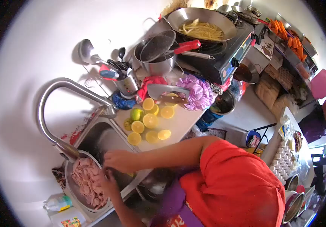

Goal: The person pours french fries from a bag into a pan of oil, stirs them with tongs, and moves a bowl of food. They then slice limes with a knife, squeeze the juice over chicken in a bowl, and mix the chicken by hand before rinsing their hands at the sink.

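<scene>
My right hand (120, 160) is over the sink (106, 132), close to the rim of a round metal bowl (67, 179). Its fingers are curled, and whatever is in them is hidden. Just below it, my left hand (109, 185) is at the same rim, beside pale raw meat pieces (89, 183) that fill the bowl. The left fingers look stretched and somewhat apart. Under the right wrist a small yellow-green piece (130, 174) shows in the sink. Several halved citrus fruits (150, 120) and a green one (137, 114) lie on the white counter (178, 125).
A curved faucet (42, 109) arches over the bowl. A cleaver (166, 92) lies behind the fruit, beside a purple cloth (195, 92). Beyond are a pot (157, 66) and a gas stove (227, 56) with a wok (204, 38) of pale strips. Bottles (59, 203) stand below the bowl.
</scene>
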### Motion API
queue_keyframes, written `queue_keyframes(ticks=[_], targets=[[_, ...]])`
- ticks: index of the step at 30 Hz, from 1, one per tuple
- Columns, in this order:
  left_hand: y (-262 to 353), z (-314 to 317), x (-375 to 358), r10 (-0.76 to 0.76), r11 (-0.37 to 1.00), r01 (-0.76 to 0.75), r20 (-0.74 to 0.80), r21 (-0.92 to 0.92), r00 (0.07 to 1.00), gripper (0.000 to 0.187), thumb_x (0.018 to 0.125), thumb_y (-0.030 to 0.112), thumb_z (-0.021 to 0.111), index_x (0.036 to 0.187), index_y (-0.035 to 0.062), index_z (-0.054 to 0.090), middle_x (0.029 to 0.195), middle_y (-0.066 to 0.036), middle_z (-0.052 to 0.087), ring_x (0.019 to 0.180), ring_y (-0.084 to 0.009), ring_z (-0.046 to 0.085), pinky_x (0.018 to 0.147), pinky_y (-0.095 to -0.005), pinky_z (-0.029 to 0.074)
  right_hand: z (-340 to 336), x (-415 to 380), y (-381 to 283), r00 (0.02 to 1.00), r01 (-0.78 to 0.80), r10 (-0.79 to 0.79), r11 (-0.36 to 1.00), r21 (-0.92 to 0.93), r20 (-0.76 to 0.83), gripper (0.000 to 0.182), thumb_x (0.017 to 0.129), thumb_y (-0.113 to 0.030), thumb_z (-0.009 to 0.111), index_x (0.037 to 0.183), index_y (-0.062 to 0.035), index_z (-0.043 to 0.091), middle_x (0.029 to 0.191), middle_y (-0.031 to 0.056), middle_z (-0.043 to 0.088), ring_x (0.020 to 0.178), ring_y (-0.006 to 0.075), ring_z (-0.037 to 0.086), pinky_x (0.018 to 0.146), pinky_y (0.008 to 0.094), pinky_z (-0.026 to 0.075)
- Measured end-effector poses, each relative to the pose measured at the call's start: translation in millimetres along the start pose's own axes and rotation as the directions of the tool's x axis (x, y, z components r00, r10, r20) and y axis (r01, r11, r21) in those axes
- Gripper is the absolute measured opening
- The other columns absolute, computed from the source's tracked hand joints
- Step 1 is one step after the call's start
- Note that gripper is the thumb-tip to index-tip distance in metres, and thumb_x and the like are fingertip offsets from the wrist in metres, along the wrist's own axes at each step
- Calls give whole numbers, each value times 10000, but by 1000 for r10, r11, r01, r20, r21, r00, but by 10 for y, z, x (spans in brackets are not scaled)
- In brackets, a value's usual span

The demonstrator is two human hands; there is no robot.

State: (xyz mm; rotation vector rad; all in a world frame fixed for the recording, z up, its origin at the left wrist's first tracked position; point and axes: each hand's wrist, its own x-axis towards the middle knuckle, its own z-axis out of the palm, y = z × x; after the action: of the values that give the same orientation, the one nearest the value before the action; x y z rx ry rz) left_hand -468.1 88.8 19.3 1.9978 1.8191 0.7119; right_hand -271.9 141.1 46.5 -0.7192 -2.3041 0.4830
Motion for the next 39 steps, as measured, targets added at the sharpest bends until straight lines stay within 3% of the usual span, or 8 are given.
queue_keyframes(ticks=[2, 5, 11, 17, 27, 31, 35, 39], targets=[[111, 62, -74, -51, 973, 5, 191, 231, 980, 225, 859, 147, 556, 1022, -5, 588, 988, -115, 620, 880, -225, 596, 784, -329, 454, 317, -276, 96, 977, 18, -32, 997, 70, 209, 154, 794, -143, 510, 849, -27, 595, 843, 167, 579, 838, 333, 554, 735, 408, 449], [419, 113, -268, -90, 936, 183, 297, -302, 950, 243, 877, 180, 555, 1033, -4, 586, 964, -83, 619, 880, -165, 583, 785, -305, 449, -20, -878, -154, 884, -320, 69, 811, 490, 463, 231, 845, -201, 493, 818, 7, 588, 802, 198, 593, 779, 342, 566, 722, 429, 434], [677, 726, -841, -126, 722, 668, 915, -179, 382, 413, 923, 340, 480, 1166, 10, 534, 1086, -80, 593, 1035, -171, 536, 903, -299, 410, 502, -2913, 909, 678, -543, 219, 792, 278, 702, 337, 893, -286, 438, 1006, -6, 589, 1018, 211, 596, 870, 362, 568, 786, 425, 452], [2, 1958, -1791, -372, 753, 648, 737, -117, 565, 547, 912, 459, 418, 1198, 2, 509, 1202, -154, 550, 1117, -279, 514, 954, -377, 385, 950, -3763, 1127, 304, -710, 413, 699, -85, 858, 361, 907, -307, 389, 1049, -30, 574, 1022, 227, 594, 892, 379, 581, 780, 461, 455], [110, 2779, -3172, -664, 579, 795, 669, 178, 334, 540, 920, 457, 355, 1188, 18, 518, 1211, -181, 536, 1106, -348, 513, 944, -425, 393, 1998, -5817, 2491, 394, -489, 246, 872, -25, 886, 359, 912, -307, 367, 1059, -41, 558, 948, 235, 609, 859, 398, 600, 735, 493, 463], [321, 3049, -3503, -712, 637, 769, 415, 44, 566, 523, 927, 441, 289, 1157, 44, 540, 1169, -198, 547, 1067, -402, 515, 917, -474, 401, 1570, -4987, 2459, 236, -416, 168, 908, -57, 957, 351, 906, -304, 379, 1054, -44, 563, 951, 227, 608, 865, 393, 596, 745, 480, 463], [839, 2367, -2836, -794, 467, 875, 495, 128, 351, 462, 918, 402, 323, 1078, 58, 587, 1090, -203, 584, 1000, -379, 563, 862, -473, 439, 1260, -3891, 2025, 150, -312, 104, 948, -53, 983, 346, 900, -296, 392, 1062, -45, 566, 974, 224, 603, 878, 389, 592, 759, 474, 462], [836, 2621, -3130, -747, 516, 854, 457, -59, 483, 378, 887, 335, 380, 995, 51, 605, 1022, -202, 607, 948, -374, 582, 816, -474, 456, 1400, -3370, 1678, 86, -190, 21, 982, -4, 996, 341, 893, -289, 405, 1071, -47, 568, 998, 221, 598, 891, 386, 589, 772, 469, 461]])
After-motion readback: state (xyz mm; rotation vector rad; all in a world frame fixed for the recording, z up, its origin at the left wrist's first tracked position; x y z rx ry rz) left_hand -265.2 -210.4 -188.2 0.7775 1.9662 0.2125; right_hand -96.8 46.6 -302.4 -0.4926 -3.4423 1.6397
